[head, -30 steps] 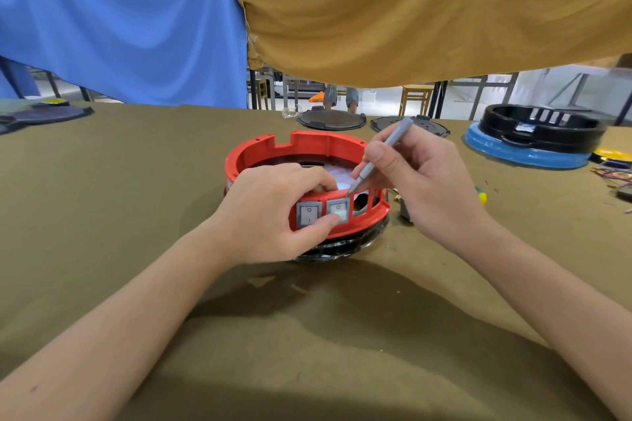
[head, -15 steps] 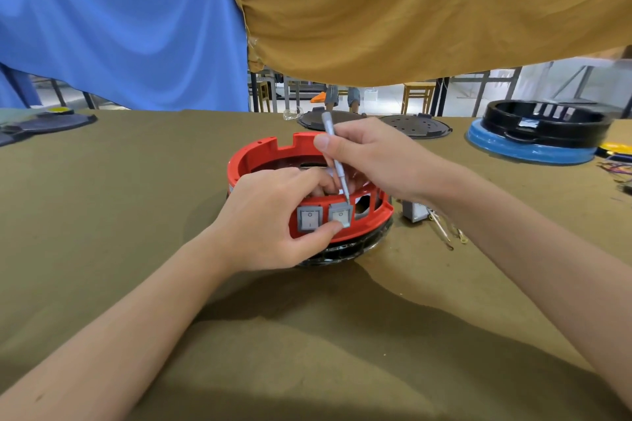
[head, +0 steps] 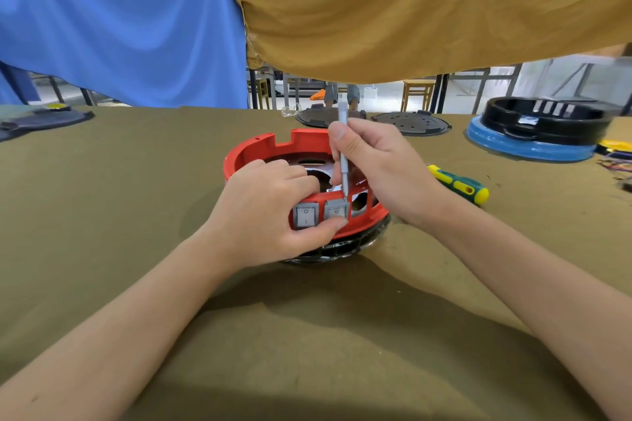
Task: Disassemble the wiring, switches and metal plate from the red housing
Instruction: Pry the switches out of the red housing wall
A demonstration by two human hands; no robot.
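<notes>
Left hand [head: 273, 212] grips the red housing [head: 260, 150] at its 6 o'clock wall, thumb under a switch [head: 337, 210], while right hand [head: 379, 167] pinches a grey tool [head: 343, 154] tip-down on it

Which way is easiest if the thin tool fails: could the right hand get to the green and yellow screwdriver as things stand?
Probably yes. The green and yellow screwdriver lies on the table just beside the right hand, nothing between them. But that hand holds the thin grey tool at a switch, so it must free itself first.

Count on the table
One red housing [head: 273, 147], two grey switches [head: 305, 215], two hands [head: 263, 212], two screwdrivers [head: 343, 154], two dark round lids [head: 410, 123], one black-and-blue base [head: 533, 133]
</notes>
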